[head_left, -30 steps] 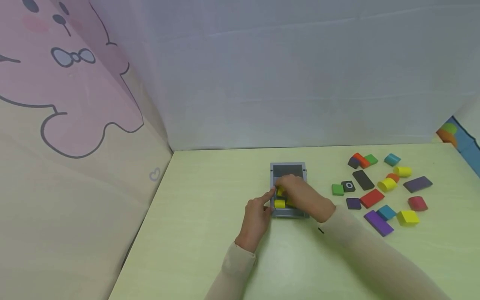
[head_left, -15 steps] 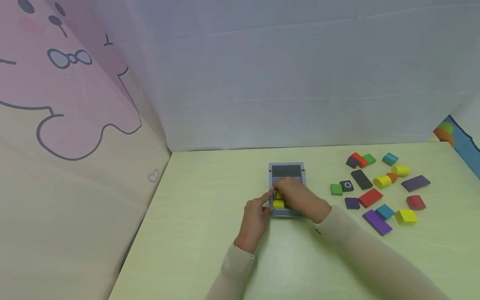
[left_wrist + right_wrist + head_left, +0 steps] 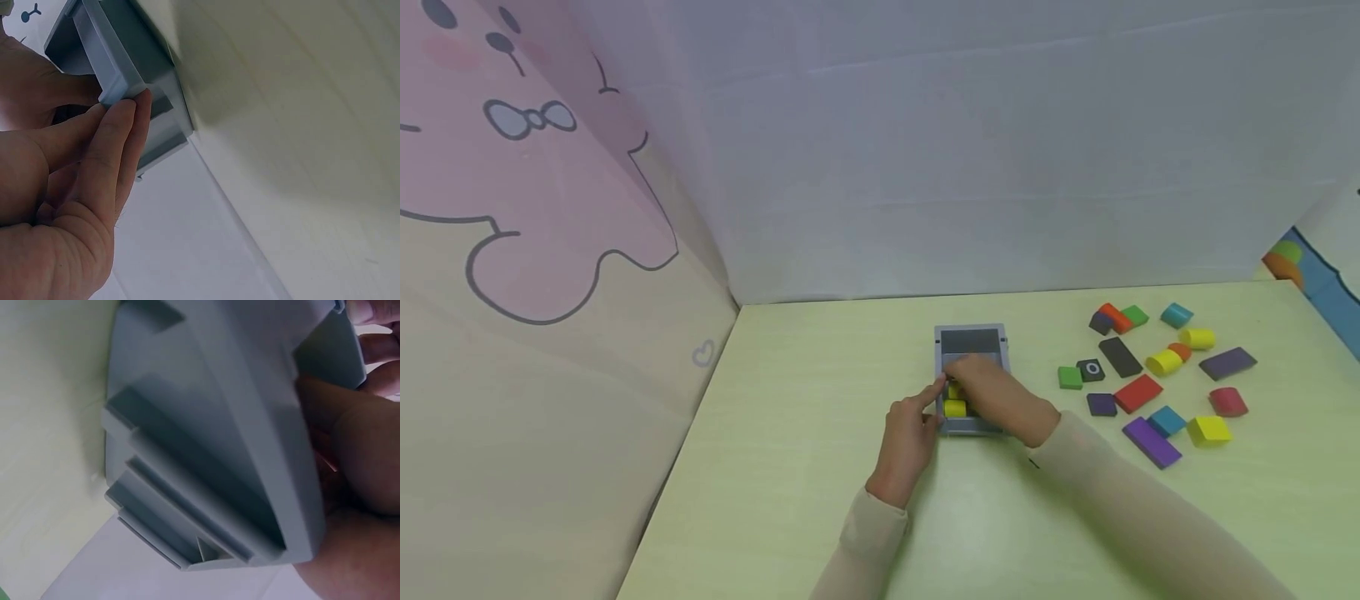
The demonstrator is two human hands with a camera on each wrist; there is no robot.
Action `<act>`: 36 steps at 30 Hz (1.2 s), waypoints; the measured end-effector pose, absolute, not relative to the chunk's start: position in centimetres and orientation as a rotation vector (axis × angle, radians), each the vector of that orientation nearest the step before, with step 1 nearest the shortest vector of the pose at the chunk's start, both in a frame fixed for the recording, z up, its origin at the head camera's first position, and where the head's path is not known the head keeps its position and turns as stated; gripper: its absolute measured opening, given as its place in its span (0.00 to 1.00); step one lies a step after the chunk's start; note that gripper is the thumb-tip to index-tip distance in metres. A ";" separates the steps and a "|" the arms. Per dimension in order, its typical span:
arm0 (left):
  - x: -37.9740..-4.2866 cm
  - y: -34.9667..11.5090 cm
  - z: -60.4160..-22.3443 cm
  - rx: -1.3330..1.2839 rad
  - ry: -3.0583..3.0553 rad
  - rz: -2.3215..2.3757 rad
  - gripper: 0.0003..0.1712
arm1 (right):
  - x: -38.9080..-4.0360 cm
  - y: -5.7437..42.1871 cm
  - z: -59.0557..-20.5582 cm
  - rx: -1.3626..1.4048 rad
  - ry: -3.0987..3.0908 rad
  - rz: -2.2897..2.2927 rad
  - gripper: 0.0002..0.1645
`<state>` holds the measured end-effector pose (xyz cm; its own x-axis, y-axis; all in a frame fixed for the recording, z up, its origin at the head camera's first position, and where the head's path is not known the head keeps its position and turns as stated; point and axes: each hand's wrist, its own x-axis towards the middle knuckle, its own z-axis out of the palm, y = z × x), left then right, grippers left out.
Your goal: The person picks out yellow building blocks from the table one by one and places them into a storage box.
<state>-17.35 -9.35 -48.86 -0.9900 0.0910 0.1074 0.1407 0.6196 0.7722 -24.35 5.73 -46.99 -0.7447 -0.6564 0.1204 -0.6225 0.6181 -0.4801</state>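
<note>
A grey plastic box [image 3: 972, 427] with an open top stands mid-table in the head view. Yellow blocks [image 3: 955, 408] lie inside it, near its front left corner. My left hand [image 3: 906, 442] is at the box's left wall; in the left wrist view its thumb and fingers pinch the rim [image 3: 112, 59]. My right hand [image 3: 1003, 400] reaches over the right wall with the fingers down inside the box. Those fingertips are hidden, so I cannot tell what they hold. The right wrist view shows the box's stepped outer side [image 3: 237, 425] beside the right hand [image 3: 362, 469].
To the right lie several loose blocks, among them a red one [image 3: 1138, 393], a purple bar [image 3: 1152, 442], a yellow block [image 3: 1209, 431], a black bar [image 3: 1120, 357] and a green one [image 3: 1071, 377]. A pale curtain [image 3: 985, 167] hangs behind the table.
The head view has shifted slightly, moving the whole scene a little to the left. Both hands stay at the box, with hardly any visible movement relative to it.
</note>
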 end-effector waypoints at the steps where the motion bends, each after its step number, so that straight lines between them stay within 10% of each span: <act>1: -17.4 -9.3 -48.9 -0.199 -2.775 -1.332 0.36 | -24.3 5.8 -46.9 -1.092 2.773 -0.769 0.11; 36: -17.2 -9.4 -49.0 -0.168 -2.786 -1.360 0.35 | -24.7 13.6 -42.6 -0.871 2.986 -0.839 0.15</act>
<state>-17.22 -9.40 -48.96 -0.9935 0.0812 0.0802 0.1132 0.6105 0.7839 -24.71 13.55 -42.63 -0.8508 -0.4795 0.2148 -0.5212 0.7185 -0.4605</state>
